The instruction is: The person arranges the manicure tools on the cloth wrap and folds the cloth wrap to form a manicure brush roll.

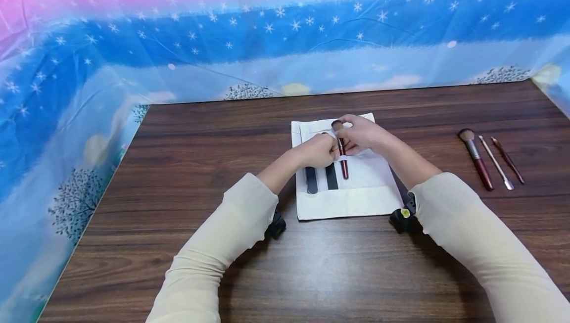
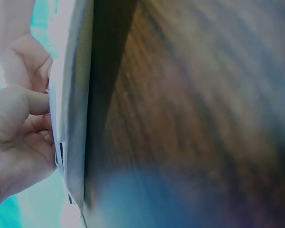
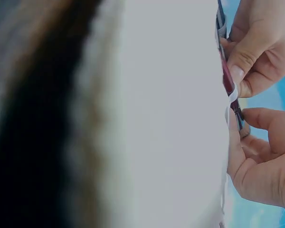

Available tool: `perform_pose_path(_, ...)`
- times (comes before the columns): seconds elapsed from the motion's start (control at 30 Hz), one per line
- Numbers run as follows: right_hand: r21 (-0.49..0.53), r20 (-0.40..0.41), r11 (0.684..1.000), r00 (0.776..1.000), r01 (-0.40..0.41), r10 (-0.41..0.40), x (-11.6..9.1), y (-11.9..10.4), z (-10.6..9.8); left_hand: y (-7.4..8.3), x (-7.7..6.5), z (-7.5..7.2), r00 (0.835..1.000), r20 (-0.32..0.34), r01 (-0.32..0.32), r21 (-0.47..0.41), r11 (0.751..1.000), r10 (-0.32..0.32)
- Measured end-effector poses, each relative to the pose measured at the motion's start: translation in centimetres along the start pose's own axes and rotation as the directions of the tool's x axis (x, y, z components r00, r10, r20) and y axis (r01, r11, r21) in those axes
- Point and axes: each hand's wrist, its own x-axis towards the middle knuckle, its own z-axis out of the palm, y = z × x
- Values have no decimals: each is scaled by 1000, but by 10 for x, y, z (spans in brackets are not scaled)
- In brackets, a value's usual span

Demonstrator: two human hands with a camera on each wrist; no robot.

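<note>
A white fabric roll lies opened on the table. A makeup brush with a dark red handle runs through its white elastic strap, bristles toward the far side. My right hand pinches the brush near its bristle end; the right wrist view shows thumb and fingers round the ferrule. My left hand, fingers curled, pinches at the strap just left of the brush, its thumb close against the handle. Left of the brush, a dark nail file and a black flat strip sit in the roll, partly under my left hand.
To the right on the wooden table lie a larger makeup brush, a thin metal cuticle pusher and a slim reddish-brown tool. A snowflake-patterned cloth hangs behind and along the left side.
</note>
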Motion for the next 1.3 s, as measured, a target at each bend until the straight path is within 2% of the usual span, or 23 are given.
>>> perform_pose_path(0.2, 3, -6, 1000, 1000, -1, 1, 0, 1, 1, -1, 1, 1, 1000, -17, -18, 15, 1000, 18)
perform_pose_path(0.53, -109, -20, 991, 997, 72, -75, -11, 1, 3, -1, 2, 1, 1000, -18, -11, 10, 1000, 11)
perform_pose_path(0.7, -130, 10, 989, 998, 68, -67, -13, 2, -2, 0, 3, 2, 1000, -28, -11, 10, 1000, 11)
perform_pose_path(0.77, -140, -5, 988, 998, 62, -64, -16, 3, -8, 0, 3, 2, 999, -34, -14, 15, 1000, 14)
perform_pose_path(0.87, -142, -64, 987, 994, 74, -84, -24, 6, -21, 1, 2, 4, 998, -64, -5, -3, 1000, 4)
perform_pose_path(0.97, -125, -144, 985, 981, 115, -133, -38, 11, -38, 3, -2, 5, 990, -131, 37, -46, 998, -42)
perform_pose_path(1.03, -104, -203, 982, 964, 156, -174, -50, 17, -51, 8, -4, 4, 982, -170, 68, -84, 994, -81)
perform_pose_path(1.13, -110, -298, 977, 931, 184, -209, -69, 28, -70, 19, -3, 3, 973, -208, 88, -82, 993, -103)
perform_pose_path(1.2, -144, -353, 976, 912, 165, -207, -80, 38, -81, 28, 2, 2, 973, -200, 104, -58, 993, -113)
perform_pose_path(1.3, -221, -412, 971, 894, 89, -175, -92, 56, -98, 39, 10, 5, 973, -180, 148, 0, 989, -146)
